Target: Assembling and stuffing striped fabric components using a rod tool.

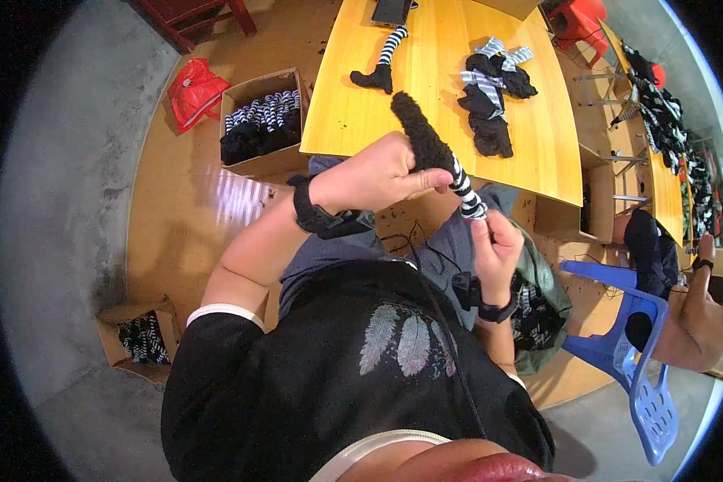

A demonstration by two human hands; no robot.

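Note:
Above my lap I hold a stuffed doll leg with a fuzzy black foot and a black-and-white striped shank. My left hand is closed round it near where the black part meets the stripes, thumb lying along it. At the lower striped end, the fingers of my right hand pinch the tip. On the yellow table lies a similar finished-looking leg, its black foot toward me. To its right is a loose group of black fuzzy pieces with grey-and-white striped cloth.
Left of the table, a cardboard box holds many striped legs; a red plastic bag lies beside it. A smaller box sits lower left. A dark sack and blue chair stand at right, near another person.

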